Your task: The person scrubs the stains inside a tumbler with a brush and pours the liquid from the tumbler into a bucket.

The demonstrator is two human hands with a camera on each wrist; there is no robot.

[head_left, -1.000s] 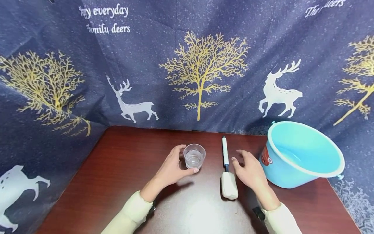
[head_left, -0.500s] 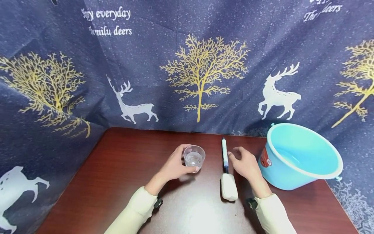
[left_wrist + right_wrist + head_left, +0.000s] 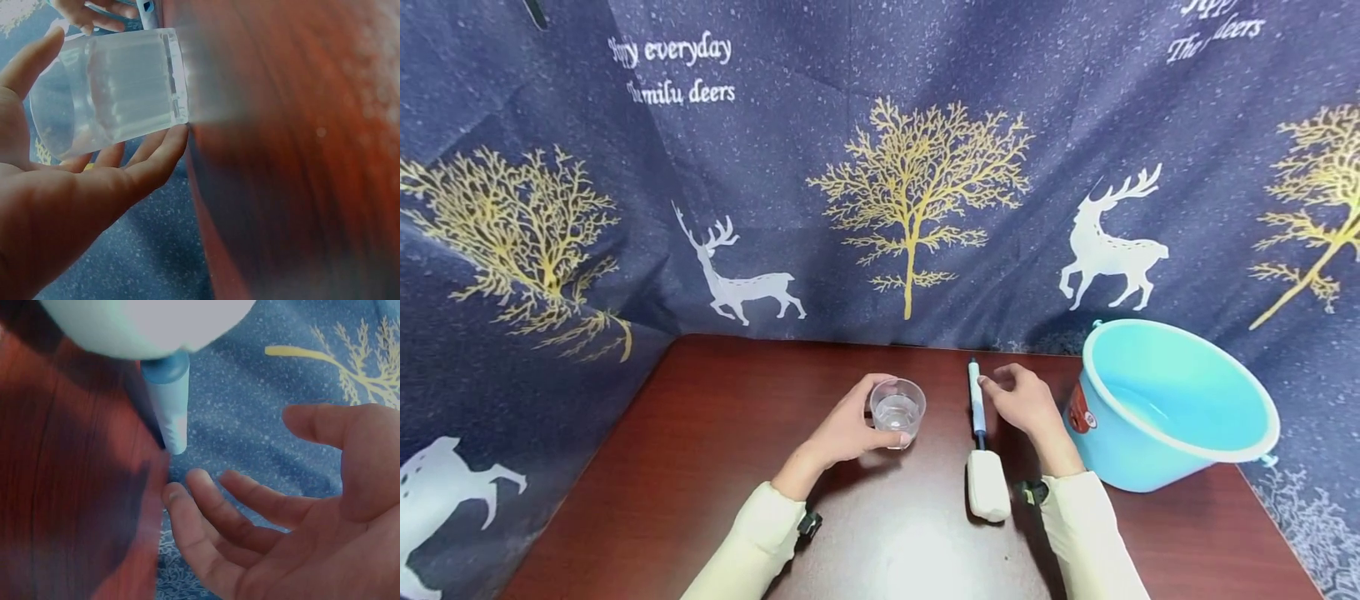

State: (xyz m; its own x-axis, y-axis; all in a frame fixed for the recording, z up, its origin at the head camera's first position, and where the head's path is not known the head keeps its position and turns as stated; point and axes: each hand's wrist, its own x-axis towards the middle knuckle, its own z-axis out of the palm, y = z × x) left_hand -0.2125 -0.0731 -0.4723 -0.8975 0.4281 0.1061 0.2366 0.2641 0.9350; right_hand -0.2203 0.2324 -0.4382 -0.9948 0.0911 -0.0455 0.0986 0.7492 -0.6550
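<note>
My left hand holds a clear glass of water, thumb on the near side and fingers curled round the far side. In the left wrist view the glass stands upright, its base at the table surface. To its right lies a sponge cup brush with a light handle and a white sponge head pointing toward me. My right hand hovers just right of that handle. From the right wrist view, its fingers are loosely bent and apart from the brush handle.
A light blue bucket stands on the right side of the dark red wooden table. Behind the table hangs a dark blue cloth printed with deer and trees.
My right hand has moved away from me and slightly left, up along the brush handle. The left hand has closed in around the glass, which stays in place.
</note>
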